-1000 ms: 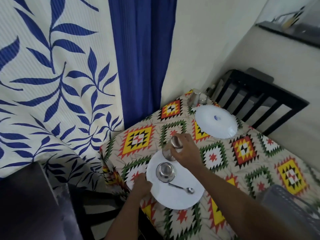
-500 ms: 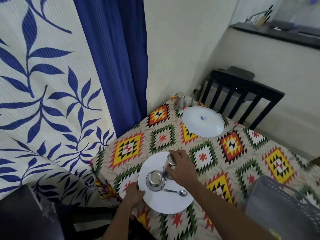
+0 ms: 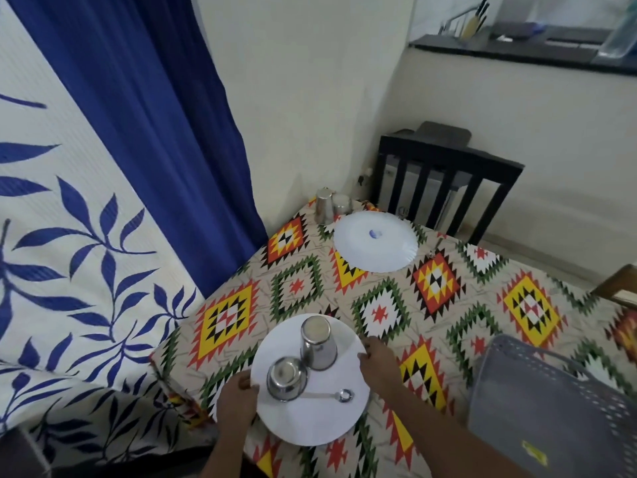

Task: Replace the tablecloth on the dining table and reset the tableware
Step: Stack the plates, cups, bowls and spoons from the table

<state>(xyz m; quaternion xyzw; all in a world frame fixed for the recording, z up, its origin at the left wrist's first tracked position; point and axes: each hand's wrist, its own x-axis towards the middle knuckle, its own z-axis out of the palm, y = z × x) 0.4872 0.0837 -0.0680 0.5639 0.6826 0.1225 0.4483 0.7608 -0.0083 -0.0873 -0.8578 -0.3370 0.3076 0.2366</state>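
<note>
The left hand (image 3: 236, 400) grips the near white plate (image 3: 310, 422) at its left rim; on the plate stand an upturned steel bowl (image 3: 286, 379), a steel tumbler (image 3: 317, 343) and a spoon (image 3: 331, 395). The right hand (image 3: 379, 362), fingers loosely curled, touches the right rim. I'd keep the plate level on the patterned tablecloth (image 3: 431, 288) covering the worktop, so that tall tumbler doesn't topple.

We have set the steel tumbler (image 3: 317, 343) upside down on our white plate (image 3: 310, 419); our right hand (image 3: 377, 362) has let go and now touches the plate's rim.
</note>
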